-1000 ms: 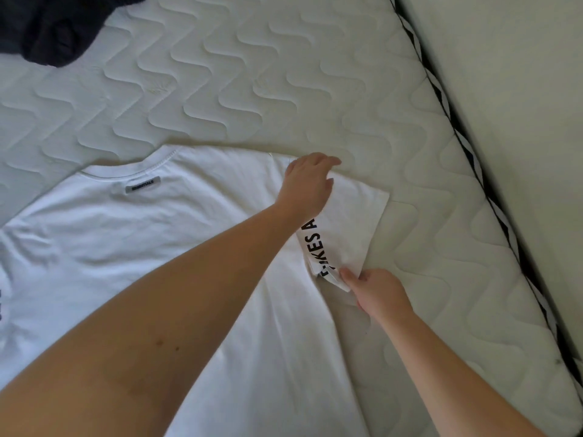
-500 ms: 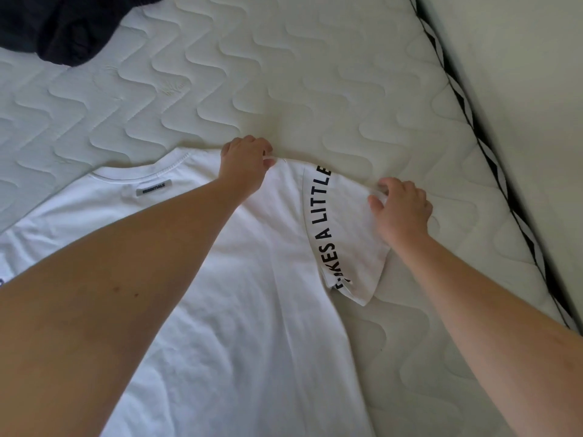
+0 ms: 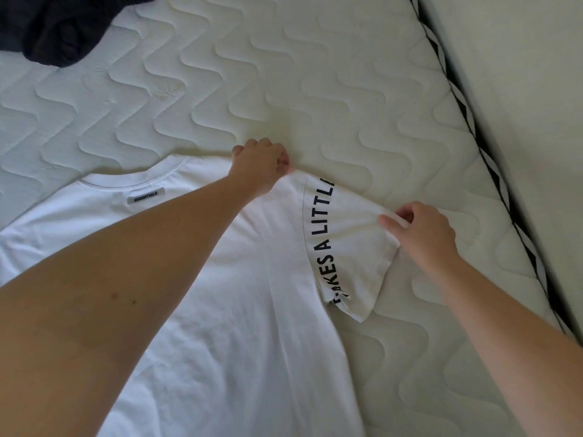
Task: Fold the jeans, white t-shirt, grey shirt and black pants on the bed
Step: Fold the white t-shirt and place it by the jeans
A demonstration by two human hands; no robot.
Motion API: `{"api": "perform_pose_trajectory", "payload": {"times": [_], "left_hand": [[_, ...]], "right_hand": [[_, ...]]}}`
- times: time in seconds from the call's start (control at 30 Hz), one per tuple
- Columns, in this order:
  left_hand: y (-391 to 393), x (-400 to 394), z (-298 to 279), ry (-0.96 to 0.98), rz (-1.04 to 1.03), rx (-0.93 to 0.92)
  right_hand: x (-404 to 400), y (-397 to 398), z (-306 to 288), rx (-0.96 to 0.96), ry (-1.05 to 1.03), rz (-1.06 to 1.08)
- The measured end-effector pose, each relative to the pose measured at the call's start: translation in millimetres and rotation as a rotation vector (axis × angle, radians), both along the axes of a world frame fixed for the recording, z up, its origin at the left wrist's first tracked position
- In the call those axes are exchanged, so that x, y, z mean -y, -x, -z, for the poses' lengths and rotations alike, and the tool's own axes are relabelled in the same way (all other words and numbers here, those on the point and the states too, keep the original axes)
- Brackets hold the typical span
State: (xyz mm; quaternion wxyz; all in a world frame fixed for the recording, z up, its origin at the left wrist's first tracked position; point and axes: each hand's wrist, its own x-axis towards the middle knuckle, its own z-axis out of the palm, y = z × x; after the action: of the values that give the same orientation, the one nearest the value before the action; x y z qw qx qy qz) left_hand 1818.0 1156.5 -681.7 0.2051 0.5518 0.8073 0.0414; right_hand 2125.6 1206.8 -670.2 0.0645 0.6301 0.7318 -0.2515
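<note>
The white t-shirt (image 3: 239, 298) lies spread flat on the bed, collar and grey label toward the far side. Black lettering runs along the seam of its right sleeve. My left hand (image 3: 260, 167) pinches the shirt at the top of the right shoulder. My right hand (image 3: 422, 231) pinches the outer hem of that sleeve, drawing it out to the right. A dark garment (image 3: 53, 26) lies bunched at the far left corner of the view; I cannot tell which piece it is. Jeans and grey shirt are out of view.
The quilted white mattress (image 3: 315, 89) stretches beyond and to the right of the shirt. Its right edge carries a black-and-white striped border (image 3: 473, 127), with a pale surface (image 3: 530, 89) past it.
My left hand moved left from the sleeve to the shoulder top. My right hand went up from the sleeve's lower corner to its outer hem, and the sleeve now lies spread with more lettering showing.
</note>
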Motion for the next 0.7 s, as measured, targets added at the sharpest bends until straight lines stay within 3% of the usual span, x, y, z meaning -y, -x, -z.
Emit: {"api": "perform_pose_trajectory", "payload": {"times": [0.07,0.17,0.33,0.5,0.7], "left_hand": [[-15.2,-5.2,-6.6,0.019,0.127,0.022],[-43.6,-5.8,-14.9,-0.151,0.157,0.043],[-69.4,25.5,-23.9,-0.354,-0.240,0.190],[-46.6,93.5,-5.9,-0.333,-0.571,0.269],[-8.0,88.7,-10.8,-0.185,-0.864,0.916]], "right_hand": [[3.3,-3.0,0.6,0.041,0.054,-0.021],[13.5,-5.8,-3.2,-0.158,0.111,0.084],[44.2,1.4,-27.9,-0.545,0.205,0.167],[74.1,21.4,-61.2,-0.697,0.301,0.111],[106.0,70.2,-106.8,-0.749,0.312,-0.057]]}}
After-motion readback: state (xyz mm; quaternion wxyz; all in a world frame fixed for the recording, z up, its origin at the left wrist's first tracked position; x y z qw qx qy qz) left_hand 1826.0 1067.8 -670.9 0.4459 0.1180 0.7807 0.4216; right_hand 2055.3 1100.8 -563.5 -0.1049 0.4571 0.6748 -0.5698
